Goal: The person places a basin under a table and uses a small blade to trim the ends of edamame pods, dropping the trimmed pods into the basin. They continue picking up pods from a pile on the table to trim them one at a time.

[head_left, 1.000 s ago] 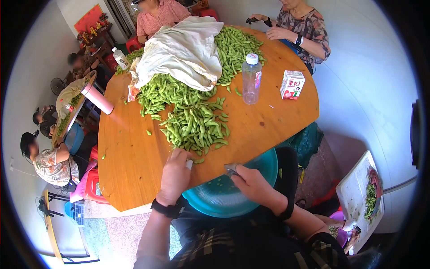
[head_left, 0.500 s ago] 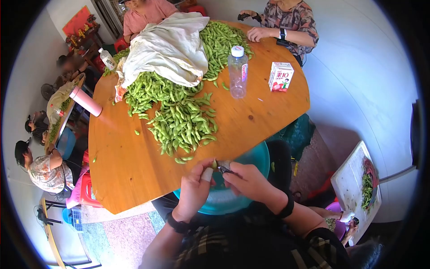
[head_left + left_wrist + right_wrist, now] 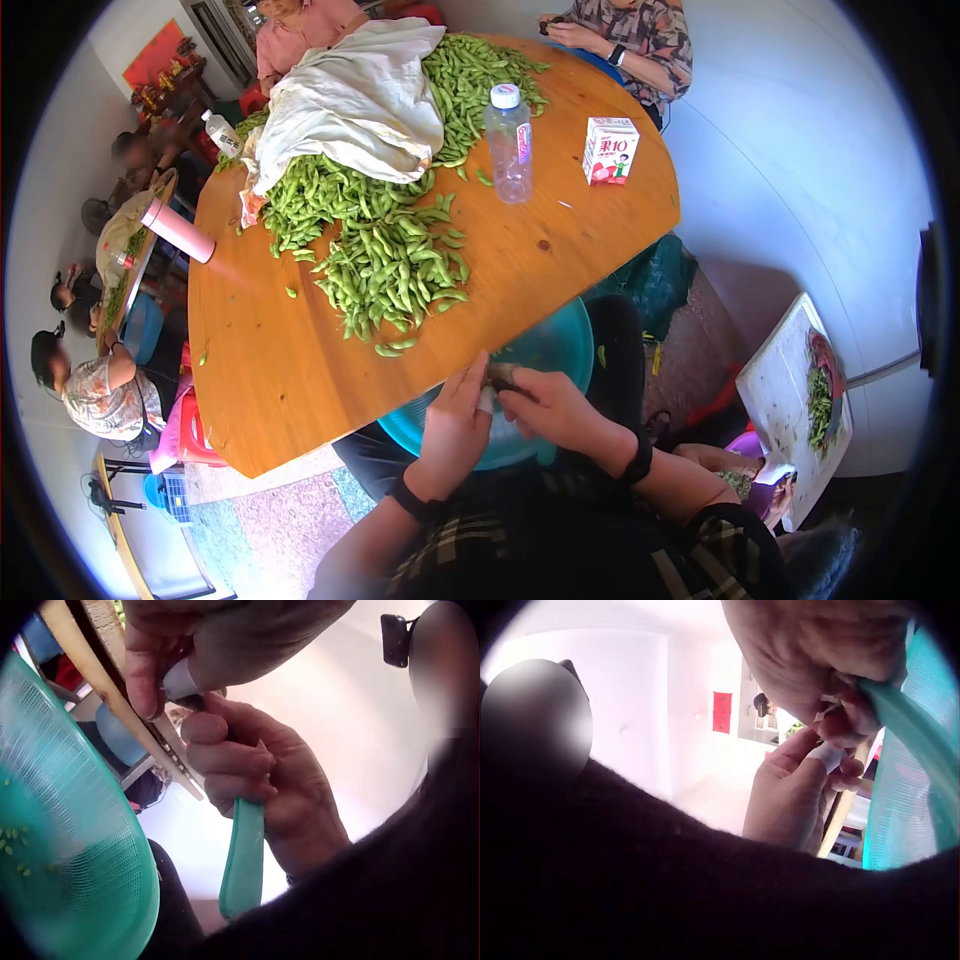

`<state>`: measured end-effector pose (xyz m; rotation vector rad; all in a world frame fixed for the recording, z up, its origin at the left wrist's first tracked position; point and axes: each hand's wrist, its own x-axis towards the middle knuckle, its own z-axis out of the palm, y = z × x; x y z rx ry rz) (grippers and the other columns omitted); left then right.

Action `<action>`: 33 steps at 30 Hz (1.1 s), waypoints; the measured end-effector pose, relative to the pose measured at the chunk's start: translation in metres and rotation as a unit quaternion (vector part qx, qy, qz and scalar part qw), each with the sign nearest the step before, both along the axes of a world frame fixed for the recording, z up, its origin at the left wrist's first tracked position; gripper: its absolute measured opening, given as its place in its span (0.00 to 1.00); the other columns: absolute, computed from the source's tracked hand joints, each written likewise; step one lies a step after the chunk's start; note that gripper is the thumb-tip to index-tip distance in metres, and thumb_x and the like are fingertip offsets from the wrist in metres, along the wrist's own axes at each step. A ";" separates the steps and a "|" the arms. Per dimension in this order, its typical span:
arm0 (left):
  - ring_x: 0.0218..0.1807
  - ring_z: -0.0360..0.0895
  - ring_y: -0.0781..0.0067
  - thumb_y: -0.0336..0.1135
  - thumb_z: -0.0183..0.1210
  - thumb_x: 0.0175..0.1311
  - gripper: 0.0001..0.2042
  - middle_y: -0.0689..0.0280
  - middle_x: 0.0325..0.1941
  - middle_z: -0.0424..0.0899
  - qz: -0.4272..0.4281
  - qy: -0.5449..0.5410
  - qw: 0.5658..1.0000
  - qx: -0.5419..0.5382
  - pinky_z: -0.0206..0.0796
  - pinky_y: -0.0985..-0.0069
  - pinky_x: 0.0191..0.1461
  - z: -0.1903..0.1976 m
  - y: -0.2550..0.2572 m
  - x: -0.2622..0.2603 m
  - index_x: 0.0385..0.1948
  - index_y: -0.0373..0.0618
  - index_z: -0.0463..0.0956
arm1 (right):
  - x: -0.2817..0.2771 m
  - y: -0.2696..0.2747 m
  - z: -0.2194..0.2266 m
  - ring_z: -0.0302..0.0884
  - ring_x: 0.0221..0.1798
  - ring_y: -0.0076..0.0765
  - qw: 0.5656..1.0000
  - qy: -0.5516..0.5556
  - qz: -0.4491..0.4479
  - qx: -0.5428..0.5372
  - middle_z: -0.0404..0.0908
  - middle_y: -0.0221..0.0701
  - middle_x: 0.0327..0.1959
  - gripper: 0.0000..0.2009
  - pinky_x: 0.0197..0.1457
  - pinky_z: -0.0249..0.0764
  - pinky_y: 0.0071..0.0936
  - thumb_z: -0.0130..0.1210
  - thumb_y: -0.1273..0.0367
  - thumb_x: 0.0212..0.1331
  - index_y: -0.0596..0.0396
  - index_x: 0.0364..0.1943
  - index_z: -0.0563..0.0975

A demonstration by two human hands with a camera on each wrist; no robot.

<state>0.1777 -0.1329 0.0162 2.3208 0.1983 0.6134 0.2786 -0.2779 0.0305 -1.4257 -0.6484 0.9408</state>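
Note:
Over the teal mesh basin (image 3: 139, 847), my two hands meet at the fingertips. My left hand (image 3: 452, 428), white tape (image 3: 180, 679) on its thumb, pinches a soybean pod that is now hidden among the fingers. The fingers of my right hand (image 3: 562, 408) curl round the teal handle (image 3: 244, 862) of a tool. A greyish cover (image 3: 500, 376) shows at the right thumb, and the tool's working end is hidden there. Loose green beans (image 3: 15, 844) lie in the basin. Beyond the hands, a heap of green soybean pods (image 3: 390, 265) sits on the wooden table (image 3: 270, 370).
A pale cloth (image 3: 350, 110) covers part of the pods. A clear bottle (image 3: 510, 150), a juice carton (image 3: 610, 152) and a pink tumbler (image 3: 178, 231) stand on the table. People sit across and at the left. A white board (image 3: 785, 410) with greens is at right.
My left hand has come back from the near edge of the pod heap to meet my right hand above the basin. A pod showed between them half a second ago.

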 end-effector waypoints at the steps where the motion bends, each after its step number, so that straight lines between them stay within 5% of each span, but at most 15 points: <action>1: 0.36 0.79 0.53 0.20 0.57 0.62 0.22 0.53 0.37 0.79 -0.004 -0.014 1.000 0.005 0.72 0.67 0.40 -0.003 0.000 0.000 0.60 0.37 0.73 | 0.000 -0.001 -0.004 0.71 0.25 0.17 1.000 0.016 0.005 -0.015 0.77 0.25 0.28 0.09 0.29 0.68 0.20 0.51 0.71 0.69 0.59 0.49 0.77; 8: 0.34 0.84 0.62 0.19 0.55 0.63 0.19 0.53 0.37 0.82 0.005 0.026 0.999 -0.032 0.75 0.72 0.38 -0.025 -0.001 -0.001 0.56 0.36 0.75 | -0.008 0.006 -0.037 0.68 0.30 0.17 0.995 -0.064 -0.066 0.023 0.74 0.23 0.27 0.13 0.33 0.67 0.21 0.51 0.72 0.67 0.58 0.53 0.77; 11: 0.31 0.83 0.68 0.20 0.54 0.64 0.18 0.54 0.38 0.83 -0.006 0.040 0.998 -0.044 0.76 0.74 0.36 -0.035 0.003 -0.001 0.57 0.35 0.75 | -0.006 0.006 -0.045 0.67 0.28 0.18 0.998 -0.011 -0.062 0.005 0.72 0.23 0.25 0.06 0.31 0.65 0.21 0.51 0.73 0.68 0.58 0.44 0.76; 14: 0.36 0.83 0.65 0.24 0.54 0.67 0.18 0.54 0.39 0.84 -0.018 0.124 0.974 -0.188 0.75 0.71 0.40 -0.036 0.008 -0.004 0.59 0.35 0.73 | -0.002 0.006 -0.053 0.65 0.26 0.17 0.997 0.052 -0.050 -0.024 0.71 0.23 0.24 0.07 0.28 0.63 0.19 0.50 0.72 0.67 0.57 0.44 0.77; 16: 0.36 0.81 0.76 0.27 0.51 0.71 0.18 0.59 0.42 0.85 -0.055 0.160 0.917 -0.362 0.75 0.76 0.42 -0.051 0.018 -0.003 0.61 0.37 0.73 | 0.004 0.006 -0.064 0.66 0.27 0.16 0.993 0.100 -0.048 -0.042 0.73 0.22 0.27 0.08 0.29 0.63 0.19 0.50 0.72 0.65 0.58 0.45 0.77; 19: 0.36 0.78 0.78 0.29 0.49 0.74 0.18 0.63 0.45 0.85 -0.073 0.172 0.855 -0.484 0.73 0.78 0.43 -0.066 0.025 -0.001 0.64 0.39 0.72 | 0.013 0.002 -0.065 0.65 0.24 0.17 0.989 0.130 -0.014 -0.071 0.73 0.23 0.27 0.08 0.26 0.62 0.18 0.50 0.71 0.65 0.57 0.44 0.77; 23: 0.36 0.77 0.79 0.30 0.48 0.74 0.19 0.65 0.43 0.84 -0.078 0.168 0.830 -0.525 0.72 0.80 0.43 -0.058 0.024 0.001 0.65 0.39 0.70 | 0.020 0.001 -0.054 0.65 0.21 0.17 0.980 0.169 0.004 -0.105 0.72 0.22 0.26 0.08 0.23 0.60 0.18 0.51 0.70 0.66 0.55 0.44 0.77; 26: 0.34 0.75 0.81 0.30 0.50 0.73 0.19 0.67 0.38 0.82 -0.064 0.185 0.841 -0.504 0.70 0.81 0.41 -0.060 0.030 0.000 0.64 0.38 0.70 | 0.016 0.001 -0.054 0.65 0.18 0.16 0.988 0.129 0.027 -0.079 0.73 0.22 0.24 0.07 0.21 0.61 0.18 0.51 0.70 0.67 0.55 0.45 0.78; 28: 0.31 0.72 0.82 0.30 0.52 0.72 0.15 0.69 0.33 0.79 -0.019 0.148 0.796 -0.587 0.67 0.82 0.37 -0.055 0.027 0.000 0.57 0.39 0.75 | 0.011 -0.001 -0.042 0.70 0.20 0.23 0.994 0.034 0.032 -0.095 0.75 0.29 0.23 0.07 0.23 0.65 0.25 0.51 0.70 0.67 0.58 0.42 0.76; 29: 0.31 0.72 0.82 0.30 0.52 0.72 0.15 0.69 0.33 0.79 -0.017 0.147 0.796 -0.587 0.67 0.82 0.37 -0.056 0.026 0.000 0.57 0.39 0.75 | 0.009 0.000 -0.041 0.70 0.20 0.23 0.994 0.034 0.034 -0.094 0.75 0.29 0.23 0.07 0.23 0.65 0.25 0.51 0.70 0.67 0.58 0.42 0.76; 31: 0.30 0.71 0.82 0.29 0.55 0.69 0.10 0.69 0.31 0.78 -0.029 0.127 0.816 -0.563 0.65 0.83 0.35 -0.059 0.026 -0.001 0.49 0.40 0.77 | 0.005 -0.001 -0.042 0.74 0.22 0.33 0.984 -0.159 -0.043 -0.067 0.75 0.40 0.22 0.07 0.27 0.67 0.33 0.52 0.70 0.67 0.61 0.40 0.74; 33: 0.30 0.71 0.82 0.29 0.57 0.68 0.10 0.69 0.31 0.78 -0.022 0.130 0.805 -0.578 0.65 0.83 0.35 -0.058 0.026 0.000 0.47 0.40 0.77 | 0.002 0.002 -0.056 0.74 0.23 0.37 0.984 -0.162 -0.027 -0.062 0.74 0.43 0.22 0.07 0.28 0.67 0.36 0.52 0.70 0.66 0.62 0.39 0.73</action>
